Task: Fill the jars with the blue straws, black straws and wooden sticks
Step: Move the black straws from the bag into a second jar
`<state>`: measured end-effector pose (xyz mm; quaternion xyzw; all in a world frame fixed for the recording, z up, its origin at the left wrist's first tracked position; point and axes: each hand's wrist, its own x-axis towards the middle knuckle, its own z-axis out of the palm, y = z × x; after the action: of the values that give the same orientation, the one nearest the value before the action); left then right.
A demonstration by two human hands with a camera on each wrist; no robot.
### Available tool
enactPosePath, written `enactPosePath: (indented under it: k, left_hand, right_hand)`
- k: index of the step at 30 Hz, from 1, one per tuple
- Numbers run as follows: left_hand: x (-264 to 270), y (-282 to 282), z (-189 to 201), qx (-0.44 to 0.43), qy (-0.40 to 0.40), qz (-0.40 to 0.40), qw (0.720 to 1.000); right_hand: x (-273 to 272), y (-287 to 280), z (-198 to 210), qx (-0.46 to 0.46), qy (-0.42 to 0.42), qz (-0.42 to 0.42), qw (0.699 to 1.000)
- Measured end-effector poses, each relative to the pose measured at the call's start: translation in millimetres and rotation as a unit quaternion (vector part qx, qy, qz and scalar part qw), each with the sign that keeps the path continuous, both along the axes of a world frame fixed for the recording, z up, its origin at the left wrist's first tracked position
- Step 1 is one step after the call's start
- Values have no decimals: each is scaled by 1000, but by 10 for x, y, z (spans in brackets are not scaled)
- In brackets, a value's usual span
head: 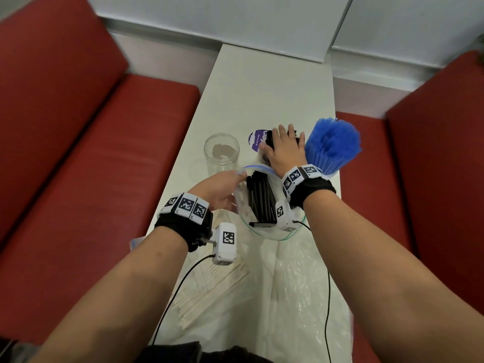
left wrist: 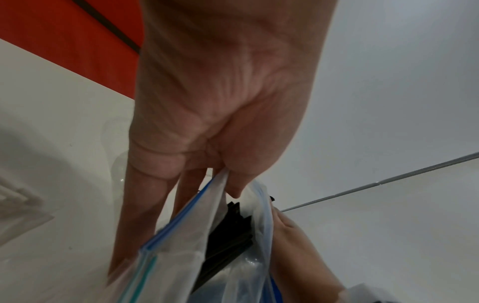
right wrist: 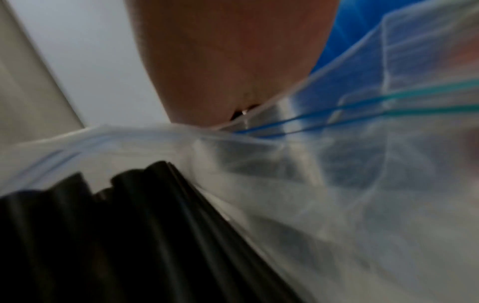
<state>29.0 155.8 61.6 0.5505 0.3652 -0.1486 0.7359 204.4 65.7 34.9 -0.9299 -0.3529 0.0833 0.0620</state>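
Pinched at its blue zip rim by my left hand (head: 230, 179) (left wrist: 225, 180), a clear zip bag (head: 243, 210) (left wrist: 181, 256) (right wrist: 337, 184) stands open at the table's middle. Black straws (head: 262, 200) (left wrist: 228, 235) (right wrist: 103, 235) lie inside it. Just beyond the bag, my right hand (head: 280, 145) (right wrist: 228, 61) curls over a bunch of black straws (head: 271, 140); what they stand in is hidden under the hand. Blue straws (head: 332, 145) (right wrist: 350, 20) fan out of a jar at the right edge. An empty clear jar (head: 222, 153) stands to the left. Wooden sticks (head: 209, 289) lie in plastic near me.
A purple label (head: 255, 140) shows beside the right hand. The narrow white table (head: 262, 87) runs away between two red benches (head: 91, 153). Crumpled clear plastic (head: 296, 284) covers its near end, and black cables (head: 327, 297) run from both wrists.
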Motion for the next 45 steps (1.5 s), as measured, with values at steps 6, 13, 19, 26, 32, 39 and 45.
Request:
enactPosePath:
  k: [6,13,19,26,32,39,45]
  left_hand:
    - [-30,12,-20,4,11,-1,1000]
    - [-105,-47,-37,15,4,10,1000]
    - [-152,-115,-71,30,9,12,999]
    - [-226,-232,-92,-30,-7,25,999]
    - [-312,-237,-94,-12,1,11,1000]
    - [-336,-179,-91,-4,-10,12,1000]
    - [-271,-161,-49,-18,-15,16,1000]
  right_hand:
    - [-64,-75,360,293,84,-38,952]
    - [-609,-516,675,385,379,-34,841]
    - [-951,-806,240,52,326,-18,944]
    - [-1266,-790,-481,47,220,-1,974]
    - [-1403,-752,-563,265,225,-112,931]
    - [-1396,-809,-463,345,239,-159,894]
    - [-1406,-799,-238,412,243,-174,861]
